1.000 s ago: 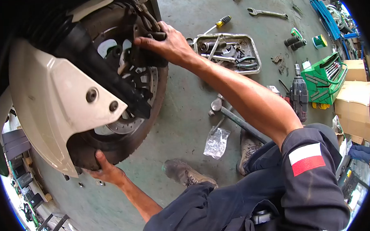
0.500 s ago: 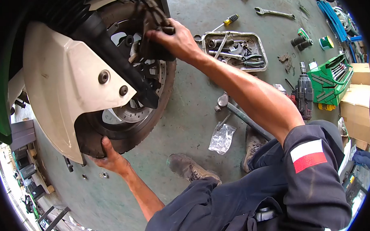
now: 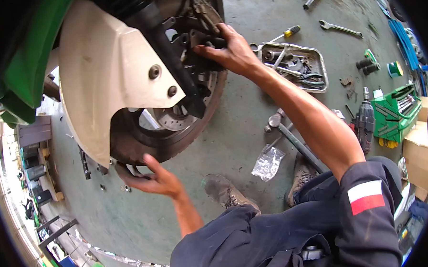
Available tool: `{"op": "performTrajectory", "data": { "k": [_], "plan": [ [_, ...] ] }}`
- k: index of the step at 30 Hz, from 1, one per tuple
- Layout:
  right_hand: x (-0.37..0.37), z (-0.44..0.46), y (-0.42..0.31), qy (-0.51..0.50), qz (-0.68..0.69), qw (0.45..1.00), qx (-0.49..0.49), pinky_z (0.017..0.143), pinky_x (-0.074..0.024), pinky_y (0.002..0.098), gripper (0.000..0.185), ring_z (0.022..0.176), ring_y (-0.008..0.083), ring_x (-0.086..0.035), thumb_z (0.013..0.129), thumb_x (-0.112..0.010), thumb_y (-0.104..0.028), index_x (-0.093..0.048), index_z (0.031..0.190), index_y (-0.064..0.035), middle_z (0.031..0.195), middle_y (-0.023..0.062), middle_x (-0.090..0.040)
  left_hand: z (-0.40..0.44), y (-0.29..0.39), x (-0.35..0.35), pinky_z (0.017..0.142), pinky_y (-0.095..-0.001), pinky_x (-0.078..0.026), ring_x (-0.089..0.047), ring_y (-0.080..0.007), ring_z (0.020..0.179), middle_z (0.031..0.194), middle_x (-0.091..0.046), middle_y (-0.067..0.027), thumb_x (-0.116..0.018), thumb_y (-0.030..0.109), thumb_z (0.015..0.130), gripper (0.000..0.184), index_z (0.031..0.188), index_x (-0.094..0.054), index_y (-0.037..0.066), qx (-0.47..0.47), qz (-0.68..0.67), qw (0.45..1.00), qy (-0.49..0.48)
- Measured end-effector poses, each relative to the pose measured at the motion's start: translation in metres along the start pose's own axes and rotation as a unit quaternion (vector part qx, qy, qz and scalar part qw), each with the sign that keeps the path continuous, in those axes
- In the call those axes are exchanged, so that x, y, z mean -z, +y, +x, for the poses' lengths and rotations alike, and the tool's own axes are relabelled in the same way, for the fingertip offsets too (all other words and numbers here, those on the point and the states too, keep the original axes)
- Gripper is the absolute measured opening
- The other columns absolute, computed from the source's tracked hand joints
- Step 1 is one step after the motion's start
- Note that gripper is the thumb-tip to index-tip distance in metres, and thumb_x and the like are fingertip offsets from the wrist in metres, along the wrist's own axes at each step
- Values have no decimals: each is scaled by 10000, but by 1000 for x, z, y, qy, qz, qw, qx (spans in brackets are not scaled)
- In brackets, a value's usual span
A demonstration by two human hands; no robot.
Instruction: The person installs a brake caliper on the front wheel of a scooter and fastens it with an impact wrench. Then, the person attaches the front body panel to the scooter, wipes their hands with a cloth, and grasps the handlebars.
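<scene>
A motorcycle front wheel with a black tyre (image 3: 147, 147) stands under a cream-white fender (image 3: 101, 67). Behind the dark fork leg (image 3: 172, 63) shows a drilled brake disc (image 3: 177, 120). My right hand (image 3: 236, 49) is wrapped round a dark brake caliper (image 3: 202, 50) at the wheel's upper right side; its fingers are partly hidden behind it. A hose runs up from there. Just below the tyre is my left hand (image 3: 154, 178), its thumb raised and its fingers apart, holding nothing. A narrow gap seems to separate it from the rubber.
On the floor stands a metal tray (image 3: 322, 74) of tools. A screwdriver (image 3: 286, 34), a wrench (image 3: 341, 28), a hammer (image 3: 274, 120) and a plastic bag (image 3: 268, 163) lie around it. At right are an impact driver (image 3: 365, 119) and a green toolbox (image 3: 397, 113).
The view has shifted, so the motorcycle sits further right and higher. My left hand has come off the tyre and opened. My right hand stays on the caliper.
</scene>
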State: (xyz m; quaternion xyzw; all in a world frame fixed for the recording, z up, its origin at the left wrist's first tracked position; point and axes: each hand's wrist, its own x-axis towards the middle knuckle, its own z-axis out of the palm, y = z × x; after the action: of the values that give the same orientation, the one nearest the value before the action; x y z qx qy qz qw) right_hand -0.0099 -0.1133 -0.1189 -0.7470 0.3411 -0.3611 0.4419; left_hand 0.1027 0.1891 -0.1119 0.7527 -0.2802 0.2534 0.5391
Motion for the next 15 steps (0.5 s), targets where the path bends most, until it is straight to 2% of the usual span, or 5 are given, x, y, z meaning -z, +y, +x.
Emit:
{"op": "performTrajectory", "data": {
  "k": [4, 7, 10, 13, 15],
  "plan": [
    [-2, 0, 6, 0, 28, 999, -19, 982, -471, 426, 762, 1138, 361, -593, 727, -820, -535, -593, 1224, -4, 1185, 234, -597, -31, 23, 2, 956, -372, -498, -600, -260, 1130, 1307, -549, -216, -658, 188, 977, 485, 1310, -480, -116, -61, -85, 978, -179],
    [-3, 0, 6, -5, 21, 1000, -15, 994, -471, 418, 773, 1152, 342, -600, 740, -822, -517, -583, 1242, 19, 1206, 237, -608, -9, 11, -34, 869, -337, -524, -635, -208, 988, 1133, -638, -185, -648, 161, 985, 382, 1237, -542, -107, -4, -19, 966, -257],
    [-1, -2, 2, -7, 5, 1000, -17, 992, -478, 414, 777, 1151, 336, -605, 740, -823, -524, -585, 1244, 17, 1213, 227, -610, 11, 12, -49, 793, -332, -532, -632, -181, 849, 947, -681, -133, -670, 153, 973, 295, 1123, -612, -94, 95, -46, 959, -265],
    [0, -2, 3, 5, -38, 999, -15, 956, -494, 330, 759, 1059, 216, -657, 759, -808, -548, -574, 1271, -39, 1150, 128, -694, 15, 19, -62, 743, -336, -531, -628, -180, 781, 880, -698, -125, -690, 174, 963, 282, 1028, -644, -97, 52, -69, 973, -214],
    [-1, -2, 6, -2, -22, 1000, -15, 957, -495, 328, 759, 1059, 214, -656, 760, -808, -548, -573, 1277, -43, 1149, 126, -694, 18, 15, -67, 732, -337, -529, -631, -181, 784, 900, -705, -135, -693, 173, 960, 281, 1014, -647, -99, 2, -46, 976, -212]
  ]
}}
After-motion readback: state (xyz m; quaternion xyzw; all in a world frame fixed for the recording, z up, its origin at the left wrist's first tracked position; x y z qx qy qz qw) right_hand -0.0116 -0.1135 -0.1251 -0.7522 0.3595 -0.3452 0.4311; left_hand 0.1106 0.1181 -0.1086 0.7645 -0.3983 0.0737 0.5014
